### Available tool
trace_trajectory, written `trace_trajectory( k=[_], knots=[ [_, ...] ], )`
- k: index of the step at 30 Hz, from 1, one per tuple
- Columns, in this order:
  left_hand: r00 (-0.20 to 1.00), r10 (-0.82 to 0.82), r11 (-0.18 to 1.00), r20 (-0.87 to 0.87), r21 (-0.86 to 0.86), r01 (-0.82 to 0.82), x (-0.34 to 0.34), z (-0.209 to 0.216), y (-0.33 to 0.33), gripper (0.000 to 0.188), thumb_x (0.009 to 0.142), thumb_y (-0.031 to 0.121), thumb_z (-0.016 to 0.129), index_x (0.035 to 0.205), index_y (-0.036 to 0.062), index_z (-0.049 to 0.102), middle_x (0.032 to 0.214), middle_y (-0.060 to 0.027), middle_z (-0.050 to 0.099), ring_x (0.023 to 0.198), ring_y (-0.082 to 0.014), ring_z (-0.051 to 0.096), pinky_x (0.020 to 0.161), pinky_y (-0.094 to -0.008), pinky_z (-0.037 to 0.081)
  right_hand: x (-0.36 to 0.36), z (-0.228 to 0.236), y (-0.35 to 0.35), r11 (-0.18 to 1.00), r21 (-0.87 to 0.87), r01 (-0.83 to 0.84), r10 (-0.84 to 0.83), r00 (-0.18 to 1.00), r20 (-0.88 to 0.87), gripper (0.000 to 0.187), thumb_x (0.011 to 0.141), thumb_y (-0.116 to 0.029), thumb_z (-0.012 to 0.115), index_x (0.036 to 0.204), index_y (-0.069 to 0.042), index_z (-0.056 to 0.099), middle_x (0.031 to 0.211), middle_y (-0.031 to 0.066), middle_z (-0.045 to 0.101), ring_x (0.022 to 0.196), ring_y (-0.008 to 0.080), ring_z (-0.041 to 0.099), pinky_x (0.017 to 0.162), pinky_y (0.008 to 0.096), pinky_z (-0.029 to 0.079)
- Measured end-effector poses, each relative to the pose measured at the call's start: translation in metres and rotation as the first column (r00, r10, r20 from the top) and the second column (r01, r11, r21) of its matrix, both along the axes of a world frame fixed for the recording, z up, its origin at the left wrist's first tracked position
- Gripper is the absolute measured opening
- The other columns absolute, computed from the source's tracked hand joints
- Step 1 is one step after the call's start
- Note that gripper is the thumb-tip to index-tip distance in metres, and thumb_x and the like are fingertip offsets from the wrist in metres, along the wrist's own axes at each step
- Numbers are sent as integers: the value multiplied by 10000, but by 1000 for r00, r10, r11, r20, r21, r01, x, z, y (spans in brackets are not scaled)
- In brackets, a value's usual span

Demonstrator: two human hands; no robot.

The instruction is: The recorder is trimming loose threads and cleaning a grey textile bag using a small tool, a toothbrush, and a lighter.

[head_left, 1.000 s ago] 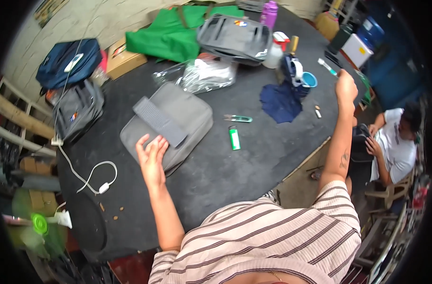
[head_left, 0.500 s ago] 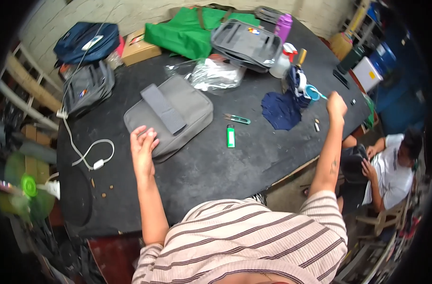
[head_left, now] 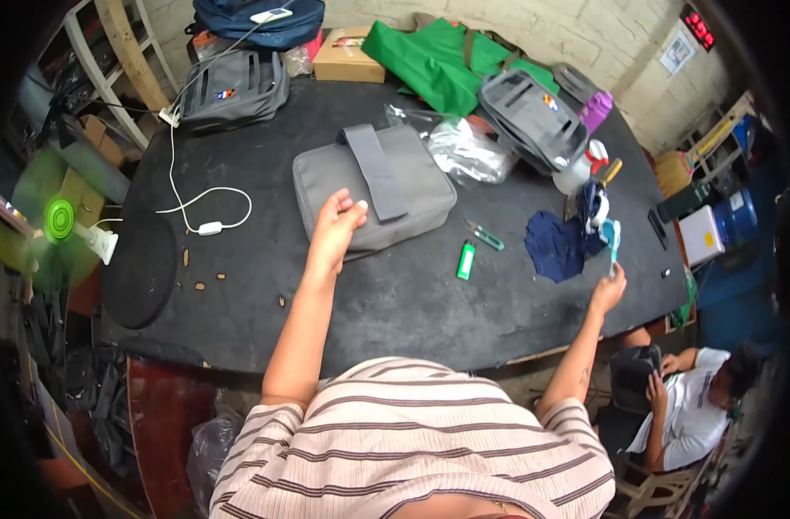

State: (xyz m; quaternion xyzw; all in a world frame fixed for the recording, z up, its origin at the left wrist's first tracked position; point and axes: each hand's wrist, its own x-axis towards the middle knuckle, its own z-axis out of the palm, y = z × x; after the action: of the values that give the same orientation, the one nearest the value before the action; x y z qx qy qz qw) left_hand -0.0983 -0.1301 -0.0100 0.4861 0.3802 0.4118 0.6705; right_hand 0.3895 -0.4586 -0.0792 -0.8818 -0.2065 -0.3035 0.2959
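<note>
A grey boxy fabric bag (head_left: 412, 173) lies on the black table, with a loose grey strap (head_left: 378, 173) across its top. My left hand (head_left: 333, 233) is at its near left edge, palm up, fingers apart and slightly curled, gripping nothing; whether it touches the bag I cannot tell. At the right, my right hand (head_left: 607, 291) is closed around a slim light-blue handle (head_left: 614, 254). Its far end reaches a small blue cup (head_left: 599, 232), partly hidden by dark blue cloth and other items. A dark blue cloth (head_left: 554, 247) lies beside the cup.
Green-handled thread snips (head_left: 484, 235) and a green lighter (head_left: 466, 260) lie between my hands. Behind are plastic wrapping (head_left: 468, 151), another grey bag (head_left: 533, 121) and a spray bottle (head_left: 573, 178). A white cord (head_left: 209, 228) curls at left. A seated person (head_left: 689, 406) works at right.
The view has shifted, so the table's things appear farther right. My right hand has drawn back toward me with the light-blue handle. My left hand stays by the bag, fingers apart.
</note>
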Motion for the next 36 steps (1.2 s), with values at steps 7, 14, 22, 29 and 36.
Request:
trace_trajectory(
  k=[7, 14, 22, 29, 36],
  knots=[
    [975, -56, 991, -214, 103, 80, 20, -13, 11, 462, 787, 175, 715, 1128, -87, 546, 906, -128, 634, 762, -148, 614, 727, -283, 503, -82, 26, 31, 900, 192, -392, 341, 906, 249, 178, 888, -85, 549, 1028, -12, 631, 887, 94, 629, 803, 214, 593, 726, 321, 473],
    [995, -33, 989, -98, 142, 47, 34, -16, 19, 349, 735, 72, 734, 1005, -72, 566, 866, -106, 645, 783, -159, 631, 698, -289, 516, -94, 28, 27, 850, 432, -302, 526, 540, -657, 127, 865, -85, 599, 955, -29, 668, 763, 0, 593, 611, 89, 504, 577, 234, 408],
    [984, 4, 947, -180, 317, 54, 48, -35, 19, 262, 822, 64, 640, 1057, -35, 579, 856, -115, 660, 751, -163, 611, 700, -319, 485, -135, 99, 129, 536, 420, -732, 816, 322, -480, 115, 783, -25, 645, 881, 33, 662, 801, 41, 614, 759, 100, 544, 687, 225, 415],
    [993, 4, 969, -115, 246, 24, 42, -48, 25, 236, 813, 39, 649, 1020, -50, 578, 798, -99, 663, 673, -129, 590, 641, -290, 472, -215, 111, 263, 121, 130, -984, 806, 21, -591, 117, 736, -79, 698, 833, -14, 696, 789, 57, 630, 735, 164, 595, 660, 287, 451],
    [980, -171, 982, -104, 64, 179, 32, -27, 26, 259, 855, -43, 578, 1112, -51, 549, 966, -104, 679, 859, -143, 647, 791, -269, 500, -216, 109, 283, 42, 167, -985, 735, -83, -673, 128, 731, -78, 706, 833, -1, 693, 784, 66, 650, 757, 153, 606, 695, 295, 465]
  ],
)
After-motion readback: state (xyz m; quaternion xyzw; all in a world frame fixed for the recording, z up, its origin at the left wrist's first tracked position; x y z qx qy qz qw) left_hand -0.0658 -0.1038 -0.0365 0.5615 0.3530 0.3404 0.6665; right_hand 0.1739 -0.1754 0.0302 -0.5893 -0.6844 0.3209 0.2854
